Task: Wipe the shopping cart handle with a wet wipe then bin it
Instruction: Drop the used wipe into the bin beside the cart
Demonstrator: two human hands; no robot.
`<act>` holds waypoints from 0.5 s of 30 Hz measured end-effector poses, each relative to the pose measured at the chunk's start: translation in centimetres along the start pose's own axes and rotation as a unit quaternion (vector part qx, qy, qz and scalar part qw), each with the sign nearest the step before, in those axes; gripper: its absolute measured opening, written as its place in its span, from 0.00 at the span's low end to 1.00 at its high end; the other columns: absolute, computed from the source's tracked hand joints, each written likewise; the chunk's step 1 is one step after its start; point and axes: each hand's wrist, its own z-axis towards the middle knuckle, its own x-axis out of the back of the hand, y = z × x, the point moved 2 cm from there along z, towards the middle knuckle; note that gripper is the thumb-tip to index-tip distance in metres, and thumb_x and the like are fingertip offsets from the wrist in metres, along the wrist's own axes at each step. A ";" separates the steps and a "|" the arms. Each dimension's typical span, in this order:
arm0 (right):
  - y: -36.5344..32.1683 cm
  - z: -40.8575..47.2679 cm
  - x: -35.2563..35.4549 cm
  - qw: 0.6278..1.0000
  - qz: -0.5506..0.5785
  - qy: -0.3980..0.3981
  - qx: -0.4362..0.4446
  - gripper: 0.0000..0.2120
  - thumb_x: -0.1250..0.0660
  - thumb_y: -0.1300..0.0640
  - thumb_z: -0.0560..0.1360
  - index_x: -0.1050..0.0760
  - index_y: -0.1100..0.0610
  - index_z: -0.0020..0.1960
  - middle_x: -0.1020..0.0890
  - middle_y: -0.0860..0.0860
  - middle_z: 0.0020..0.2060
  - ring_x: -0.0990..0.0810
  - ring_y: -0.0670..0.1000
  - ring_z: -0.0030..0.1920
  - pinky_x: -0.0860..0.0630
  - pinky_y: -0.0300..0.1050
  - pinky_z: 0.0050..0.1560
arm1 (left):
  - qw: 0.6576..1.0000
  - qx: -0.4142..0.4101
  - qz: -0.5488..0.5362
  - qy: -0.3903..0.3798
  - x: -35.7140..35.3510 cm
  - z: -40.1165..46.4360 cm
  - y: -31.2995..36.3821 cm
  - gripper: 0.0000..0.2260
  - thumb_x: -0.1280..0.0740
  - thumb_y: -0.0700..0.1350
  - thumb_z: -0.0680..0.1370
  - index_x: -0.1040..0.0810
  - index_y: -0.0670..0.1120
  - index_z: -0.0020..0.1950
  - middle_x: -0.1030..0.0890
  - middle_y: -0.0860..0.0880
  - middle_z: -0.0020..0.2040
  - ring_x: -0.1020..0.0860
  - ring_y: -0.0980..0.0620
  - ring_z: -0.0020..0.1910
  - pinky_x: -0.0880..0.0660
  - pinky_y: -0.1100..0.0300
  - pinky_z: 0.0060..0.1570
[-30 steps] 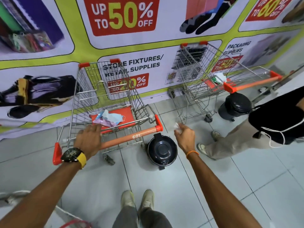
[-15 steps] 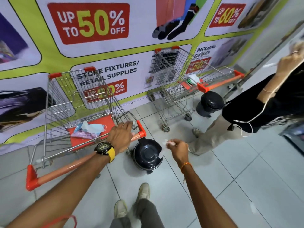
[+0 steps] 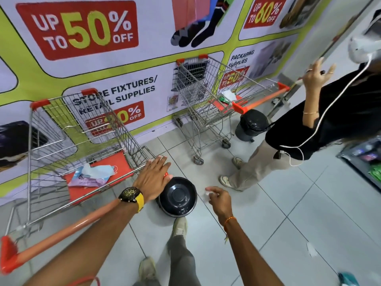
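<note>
A metal shopping cart (image 3: 51,141) with an orange handle (image 3: 72,226) stands at the left. My left hand (image 3: 152,178), with a watch on the wrist, lies flat over the handle's right end, fingers stretched out. A black round-lidded bin (image 3: 177,196) sits on the floor just right of that end, its lid down. My right hand (image 3: 218,200) hovers beside the bin's right edge, fingers pinched on a small crumpled white wet wipe (image 3: 207,196). A pack of wipes (image 3: 90,176) lies on the cart's red seat flap. My shoe (image 3: 179,226) is at the bin's near side.
A second cart (image 3: 206,100) with its own black bin (image 3: 250,124) stands further right along the poster wall. Another person (image 3: 309,131) stands close on the right, one hand raised. A shelf (image 3: 367,159) lines the right edge. A white scrap (image 3: 311,249) lies on the tiles.
My left hand slid along the handle from its left part to its right end and flattened out. My right hand kept the wipe and moved down beside the bin.
</note>
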 end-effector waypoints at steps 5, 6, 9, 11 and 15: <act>-0.3 0.9 -0.6 0.995 0.069 0.049 -0.051 0.15 0.38 0.76 0.75 0.22 0.58 0.43 0.21 0.56 0.43 0.20 0.56 0.41 0.16 0.41 0.34 | 1.000 0.000 -0.007 0.011 -0.4 0.0 -0.1 0.24 0.51 0.57 0.81 0.33 0.47 0.71 0.36 0.44 0.77 0.42 0.44 0.77 0.42 0.42 0.74; -0.4 1.1 -0.7 0.994 0.068 0.063 -0.055 0.13 0.36 0.75 0.75 0.21 0.59 0.41 0.19 0.57 0.42 0.19 0.57 0.41 0.17 0.38 0.34 | 1.000 0.000 -0.008 0.011 -0.5 0.0 -0.1 0.23 0.51 0.57 0.81 0.32 0.47 0.70 0.35 0.44 0.76 0.41 0.43 0.77 0.42 0.41 0.74; -0.5 1.8 -1.4 0.994 0.010 0.084 -0.063 0.13 0.30 0.62 0.75 0.19 0.55 0.32 0.15 0.56 0.34 0.16 0.58 0.40 0.16 0.48 0.42 | 1.000 -0.003 -0.009 0.018 -0.5 0.1 -0.2 0.22 0.51 0.56 0.81 0.29 0.47 0.66 0.32 0.44 0.74 0.40 0.43 0.76 0.41 0.41 0.73; -0.6 2.1 -2.2 0.995 -0.022 0.063 -0.075 0.11 0.29 0.58 0.73 0.19 0.55 0.31 0.15 0.55 0.35 0.17 0.57 0.41 0.18 0.52 0.48 | 1.000 -0.002 -0.010 0.020 -0.5 0.2 -0.2 0.21 0.51 0.57 0.81 0.29 0.47 0.65 0.31 0.44 0.74 0.40 0.44 0.76 0.41 0.42 0.73; -0.7 2.8 -3.6 0.996 -0.061 0.059 -0.039 0.06 0.29 0.65 0.72 0.15 0.59 0.46 0.17 0.53 0.46 0.17 0.57 0.49 0.20 0.50 0.54 | 0.999 -0.008 -0.012 0.028 -0.6 0.1 -0.2 0.21 0.50 0.56 0.82 0.29 0.46 0.66 0.30 0.44 0.72 0.40 0.43 0.76 0.41 0.42 0.74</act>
